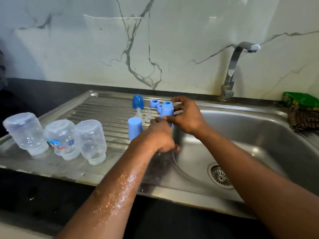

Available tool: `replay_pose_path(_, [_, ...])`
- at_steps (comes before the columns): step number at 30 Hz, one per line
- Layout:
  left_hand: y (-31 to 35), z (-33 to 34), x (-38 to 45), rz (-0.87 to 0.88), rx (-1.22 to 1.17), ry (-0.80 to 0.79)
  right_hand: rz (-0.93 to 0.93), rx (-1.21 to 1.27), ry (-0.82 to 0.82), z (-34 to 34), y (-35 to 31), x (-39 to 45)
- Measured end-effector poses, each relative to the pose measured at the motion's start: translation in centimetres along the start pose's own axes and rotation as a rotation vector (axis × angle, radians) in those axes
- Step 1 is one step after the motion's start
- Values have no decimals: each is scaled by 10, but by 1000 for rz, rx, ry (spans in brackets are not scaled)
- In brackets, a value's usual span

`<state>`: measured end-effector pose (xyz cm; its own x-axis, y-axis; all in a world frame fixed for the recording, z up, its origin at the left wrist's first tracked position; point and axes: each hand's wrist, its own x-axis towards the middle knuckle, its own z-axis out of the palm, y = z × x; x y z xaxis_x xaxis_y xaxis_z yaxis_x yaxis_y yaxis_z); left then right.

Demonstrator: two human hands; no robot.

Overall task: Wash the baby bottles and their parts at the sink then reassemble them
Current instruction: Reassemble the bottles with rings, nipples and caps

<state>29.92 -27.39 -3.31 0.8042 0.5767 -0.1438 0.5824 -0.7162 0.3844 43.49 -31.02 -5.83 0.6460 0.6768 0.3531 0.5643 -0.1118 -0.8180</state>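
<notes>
Caps [135, 128] and collar rings [154, 102]: light blue; domed cap [137, 101] darker blue. Bottles [91, 141] clear, one [62, 139] with a red-and-blue print. Wall [155, 40] white, grey-veined. Packet [300, 100] green, apparently yellow-patterned.
</notes>
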Motion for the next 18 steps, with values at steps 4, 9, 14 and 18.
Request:
replay_pose_path(4, [-1,-4,1,-37,-59,63,23,58,-38,20,7,9])
replay_pose_path(9, [1,-21,-7,10,57,424,-34,66,0,16,-7,20])
replay_pose_path(14, [-16,-43,-18,-101,24,744,-119,112,99,41,-32,54])
replay_pose_path(18, [-30,-40,-8,-316,-3,561,-172,92,17,79,-30,79])
